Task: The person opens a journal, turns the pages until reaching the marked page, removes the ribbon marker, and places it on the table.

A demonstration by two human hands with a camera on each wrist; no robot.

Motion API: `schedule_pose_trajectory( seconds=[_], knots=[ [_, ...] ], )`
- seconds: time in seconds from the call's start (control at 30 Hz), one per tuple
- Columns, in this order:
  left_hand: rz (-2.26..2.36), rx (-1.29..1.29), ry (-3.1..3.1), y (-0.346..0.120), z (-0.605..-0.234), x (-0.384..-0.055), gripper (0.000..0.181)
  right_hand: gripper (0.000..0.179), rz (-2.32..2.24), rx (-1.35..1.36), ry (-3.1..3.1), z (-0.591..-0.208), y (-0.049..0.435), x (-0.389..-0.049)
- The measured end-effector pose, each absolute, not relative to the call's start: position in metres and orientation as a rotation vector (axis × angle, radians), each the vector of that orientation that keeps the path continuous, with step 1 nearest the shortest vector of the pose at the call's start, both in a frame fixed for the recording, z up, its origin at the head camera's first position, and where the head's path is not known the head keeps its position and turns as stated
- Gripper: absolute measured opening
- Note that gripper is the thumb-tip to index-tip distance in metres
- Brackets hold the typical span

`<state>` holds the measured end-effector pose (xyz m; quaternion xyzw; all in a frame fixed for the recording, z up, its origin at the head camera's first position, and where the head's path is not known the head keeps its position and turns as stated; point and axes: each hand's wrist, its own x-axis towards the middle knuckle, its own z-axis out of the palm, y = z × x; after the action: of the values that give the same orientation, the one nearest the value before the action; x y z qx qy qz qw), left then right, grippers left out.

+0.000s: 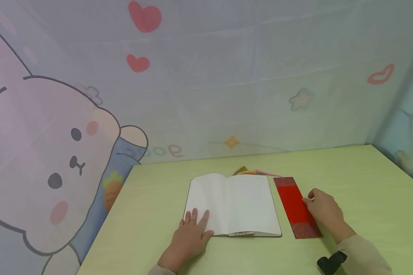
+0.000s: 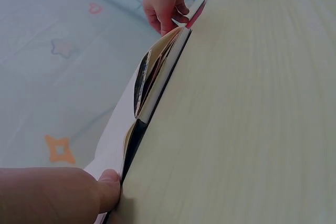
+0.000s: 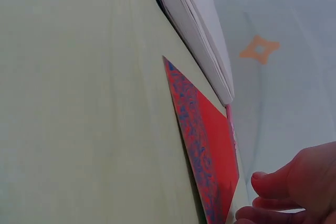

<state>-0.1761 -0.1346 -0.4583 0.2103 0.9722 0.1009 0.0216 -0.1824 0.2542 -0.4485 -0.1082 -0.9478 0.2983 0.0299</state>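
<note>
An open book (image 1: 251,204) with blank white pages lies on the table. My left hand (image 1: 190,233) rests with spread fingers on the left page's lower corner, its thumb (image 2: 109,190) along the bottom edge. To the right of the book lies a red bookmark (image 1: 294,206) with patterned bands at both ends and a pink tassel string (image 1: 268,173) at the top. My right hand (image 1: 325,208) is at the bookmark's right edge, fingers bent. In the right wrist view, a gap shows between the thumb (image 3: 265,180) and the fingers below it.
Olive and orange tassels (image 1: 241,171) stick out past the book's top edge. A patterned strip (image 1: 241,233) shows between the pages at the bottom. A dark device (image 1: 331,262) sits on my right wrist. Behind the light green table (image 1: 151,198) hangs a printed cloth (image 1: 206,95).
</note>
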Motion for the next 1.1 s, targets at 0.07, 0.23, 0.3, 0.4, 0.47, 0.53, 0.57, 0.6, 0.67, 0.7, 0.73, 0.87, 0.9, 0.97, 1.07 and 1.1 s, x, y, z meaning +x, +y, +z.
schedule_pose_trajectory(
  seconds=[0.07, 0.23, 0.3, 0.4, 0.47, 0.53, 0.57, 0.6, 0.67, 0.7, 0.73, 0.87, 0.9, 0.97, 1.07, 1.1],
  knots=[
    [0.314, 0.656, 3.017, -0.135, -0.46, -0.176, 0.057, 0.027, 0.846, -0.297, -2.942, -0.448, 0.253, -0.18],
    [0.324, 0.684, 3.02, -0.136, -0.462, -0.177, 0.058, 0.027, 0.741, -0.129, -2.946, -0.449, 0.248, -0.177],
    [0.339, 0.685, 3.015, -0.136, -0.461, -0.177, 0.058, 0.024, 0.711, -0.055, -2.937, -0.45, 0.244, -0.175],
    [0.368, 0.678, 3.008, -0.136, -0.46, -0.176, 0.058, 0.021, 0.64, 0.062, -2.9, -0.452, 0.238, -0.171],
    [0.373, 0.671, 3.009, -0.136, -0.459, -0.176, 0.058, 0.02, 0.587, 0.145, -2.885, -0.453, 0.233, -0.168],
    [0.369, 0.664, 3.013, -0.136, -0.459, -0.175, 0.058, 0.019, 0.545, 0.225, -2.877, -0.452, 0.227, -0.165],
    [0.367, 0.662, 3.014, -0.136, -0.459, -0.174, 0.059, 0.018, 0.529, 0.262, -2.882, -0.451, 0.224, -0.163],
    [0.363, 0.657, 3.016, -0.136, -0.458, -0.174, 0.059, 0.018, 0.513, 0.296, -2.886, -0.449, 0.221, -0.162],
    [0.353, 0.648, 3.02, -0.137, -0.459, -0.174, 0.06, 0.017, 0.476, 0.365, -2.884, -0.449, 0.216, -0.161],
    [0.353, 0.642, 3.021, -0.137, -0.459, -0.173, 0.06, 0.016, 0.466, 0.396, -2.877, -0.448, 0.213, -0.16],
    [0.357, 0.638, 3.022, -0.137, -0.459, -0.173, 0.06, 0.017, 0.449, 0.422, -2.87, -0.448, 0.21, -0.159],
    [0.366, 0.62, 3.028, -0.137, -0.458, -0.172, 0.061, 0.019, 0.409, 0.511, -2.835, -0.445, 0.201, -0.155],
    [0.367, 0.618, 3.03, -0.137, -0.458, -0.172, 0.061, 0.02, 0.399, 0.532, -2.82, -0.445, 0.199, -0.154],
    [0.37, 0.615, 3.033, -0.137, -0.458, -0.171, 0.061, 0.02, 0.377, 0.579, -2.784, -0.444, 0.195, -0.153],
    [0.369, 0.612, 3.039, -0.136, -0.458, -0.17, 0.061, 0.022, 0.331, 0.65, -2.722, -0.445, 0.191, -0.152],
    [0.368, 0.613, 3.039, -0.136, -0.458, -0.17, 0.061, 0.023, 0.317, 0.669, -2.712, -0.445, 0.19, -0.152]
  ],
)
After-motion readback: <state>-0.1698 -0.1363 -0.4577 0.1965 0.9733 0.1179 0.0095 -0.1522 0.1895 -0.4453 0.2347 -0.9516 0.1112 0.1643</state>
